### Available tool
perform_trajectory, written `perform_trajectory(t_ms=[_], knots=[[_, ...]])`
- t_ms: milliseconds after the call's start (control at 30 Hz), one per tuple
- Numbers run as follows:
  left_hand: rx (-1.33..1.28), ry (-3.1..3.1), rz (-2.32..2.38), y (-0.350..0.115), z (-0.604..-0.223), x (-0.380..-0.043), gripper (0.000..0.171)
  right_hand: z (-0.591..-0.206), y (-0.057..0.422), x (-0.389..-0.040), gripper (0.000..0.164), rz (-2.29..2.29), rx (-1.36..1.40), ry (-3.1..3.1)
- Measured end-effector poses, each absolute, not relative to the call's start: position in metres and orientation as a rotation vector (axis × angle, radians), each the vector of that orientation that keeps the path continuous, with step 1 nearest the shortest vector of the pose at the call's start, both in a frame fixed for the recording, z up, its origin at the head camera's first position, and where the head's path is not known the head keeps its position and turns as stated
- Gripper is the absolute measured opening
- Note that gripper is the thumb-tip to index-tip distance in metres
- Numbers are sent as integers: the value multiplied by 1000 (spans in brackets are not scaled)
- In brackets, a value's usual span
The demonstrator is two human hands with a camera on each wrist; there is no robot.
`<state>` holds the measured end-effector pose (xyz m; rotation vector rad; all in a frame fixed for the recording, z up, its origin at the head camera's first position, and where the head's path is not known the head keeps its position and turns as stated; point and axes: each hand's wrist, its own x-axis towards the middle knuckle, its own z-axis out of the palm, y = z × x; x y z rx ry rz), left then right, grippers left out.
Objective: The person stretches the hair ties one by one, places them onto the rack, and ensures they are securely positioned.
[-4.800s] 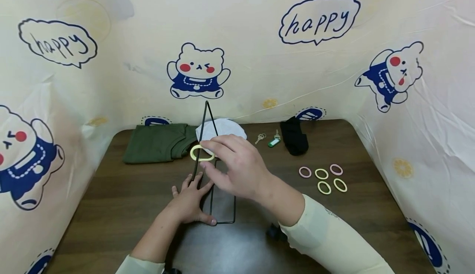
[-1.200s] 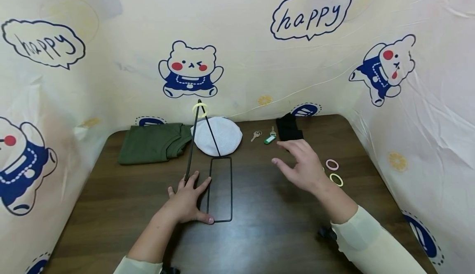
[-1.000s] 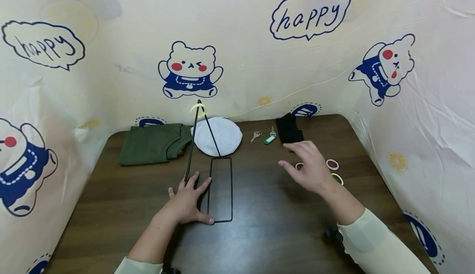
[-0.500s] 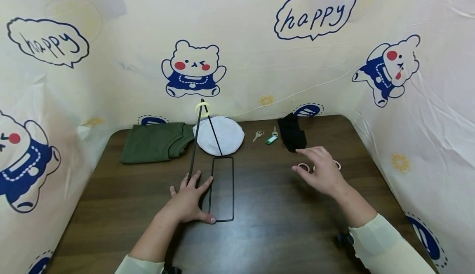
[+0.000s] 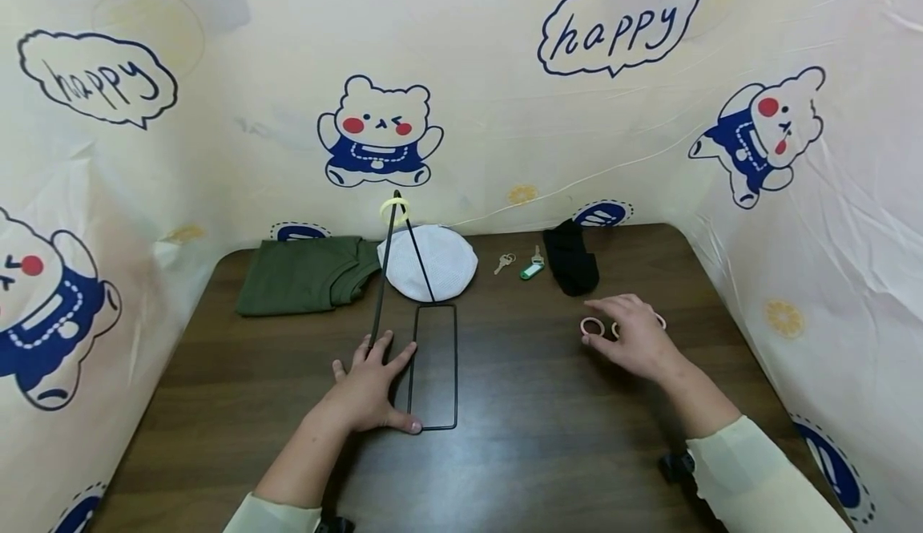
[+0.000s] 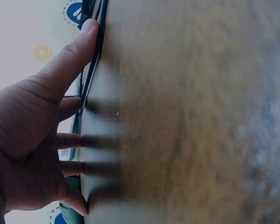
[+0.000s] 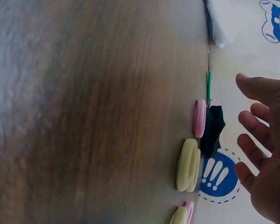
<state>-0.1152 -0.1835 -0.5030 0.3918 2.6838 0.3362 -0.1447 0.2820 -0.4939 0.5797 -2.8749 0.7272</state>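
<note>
My left hand (image 5: 371, 393) lies with spread fingers across the base of a black wire stand (image 5: 456, 365). Its thumb touches the near corner of the frame, also visible in the left wrist view. Around the stand's peak hangs a pale yellow ring (image 5: 384, 211) that looks like a hair tie. My right hand (image 5: 638, 341) hovers over similar rings at the right, thumb and fingers apart, gripping nothing. In the right wrist view a pink ring (image 7: 199, 119) and pale yellow rings (image 7: 185, 165) lie on the table below the hand. In the head view the hand partly hides them.
Along the back of the brown table (image 5: 541, 405) are folded green cloth (image 5: 299, 276), a white cap-like item (image 5: 440, 264) behind the stand, a key (image 5: 505, 263), a key with a green tag (image 5: 532, 268) and a folded black cloth (image 5: 571, 260). A printed curtain (image 5: 490, 132) surrounds it.
The yellow ring, earlier in my right hand at mid-stand, now hangs at the peak. My right hand has moved right and down to the loose rings. My left hand stays on the base.
</note>
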Motion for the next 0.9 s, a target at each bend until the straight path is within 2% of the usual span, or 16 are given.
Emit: perform_trajectory(t_ms=[400,900], knots=[[381,2689,338,-184,-503,-114,132,-504,293,-154,56,672,556,-3016],[385,2682,334,-184,-503,-116,132,-511,295,-165,41,622,566,-3103]])
